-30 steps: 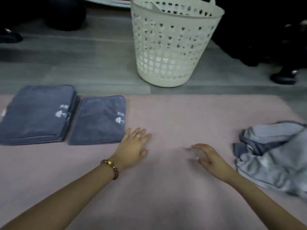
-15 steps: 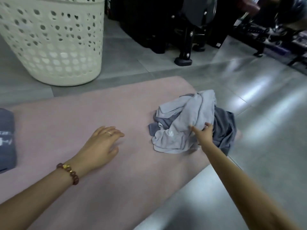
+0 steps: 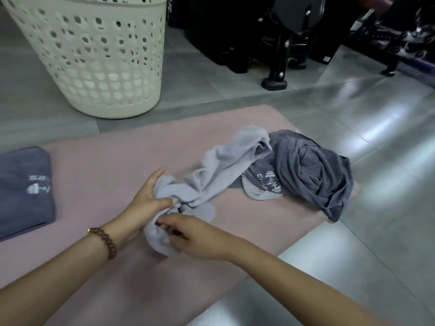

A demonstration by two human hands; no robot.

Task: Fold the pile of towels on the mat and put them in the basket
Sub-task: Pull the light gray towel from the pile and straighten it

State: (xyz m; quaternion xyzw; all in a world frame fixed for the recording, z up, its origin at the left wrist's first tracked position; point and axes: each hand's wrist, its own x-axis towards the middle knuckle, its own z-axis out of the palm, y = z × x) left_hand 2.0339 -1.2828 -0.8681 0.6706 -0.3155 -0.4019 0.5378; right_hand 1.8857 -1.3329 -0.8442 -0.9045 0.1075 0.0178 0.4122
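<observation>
Fingers (image 3: 157,175) of the left hand (image 3: 146,196) curl round one end of the light grey towel (image 3: 226,161); the right hand (image 3: 202,238) pinches the same bunched end. Towel lies on the pink mat (image 3: 106,156), stretched toward 2 o'clock, touching a crumpled dark grey towel (image 3: 313,175). Basket (image 3: 98,67) at 11 o'clock, off the mat.
</observation>
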